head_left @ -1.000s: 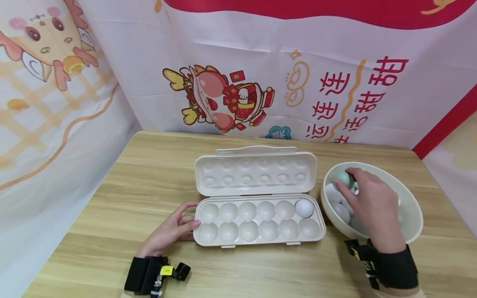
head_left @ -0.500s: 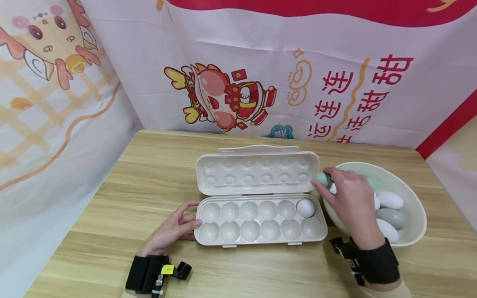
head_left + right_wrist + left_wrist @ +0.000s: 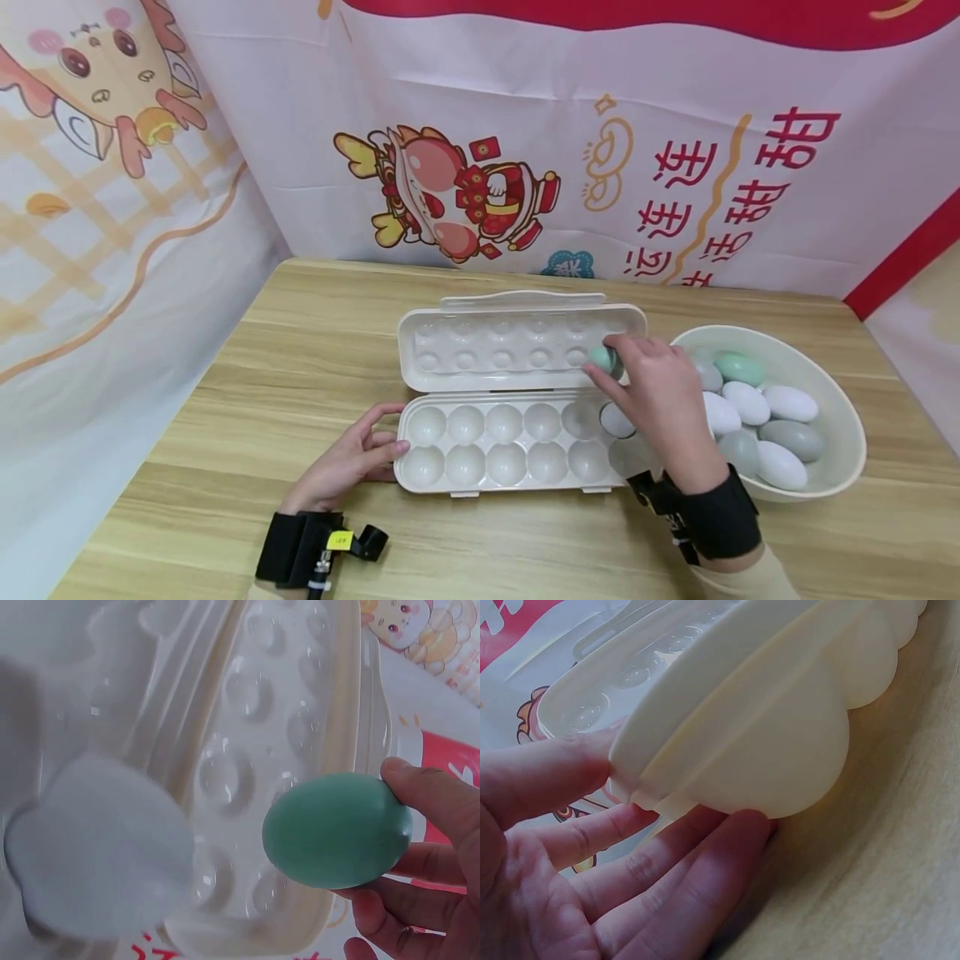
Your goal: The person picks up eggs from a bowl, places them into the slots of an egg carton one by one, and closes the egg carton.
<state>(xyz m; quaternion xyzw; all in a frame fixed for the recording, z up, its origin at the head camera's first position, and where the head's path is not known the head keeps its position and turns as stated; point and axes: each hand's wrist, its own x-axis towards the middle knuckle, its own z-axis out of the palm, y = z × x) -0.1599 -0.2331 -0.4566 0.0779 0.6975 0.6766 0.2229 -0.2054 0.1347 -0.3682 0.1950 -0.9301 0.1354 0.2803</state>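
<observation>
An egg carton of off-white plastic lies open on the table, its dimpled lid tipped back. My left hand grips the carton's left end; in the left wrist view the thumb is at the rim and the fingers reach under the rounded cups. Over the right part of the lid, my right hand pinches a green egg between thumb and fingertips. One white egg sits in the back row's right-end cup, partly hidden by the right hand.
To the right of the carton stands a cream bowl with several white, grey and green eggs. A printed cloth hangs behind the wooden table, and another patterned cloth covers the left side.
My right hand has carried the green egg left, out of the bowl and across to the carton, uncovering the eggs in the bowl. The left hand keeps its place on the carton.
</observation>
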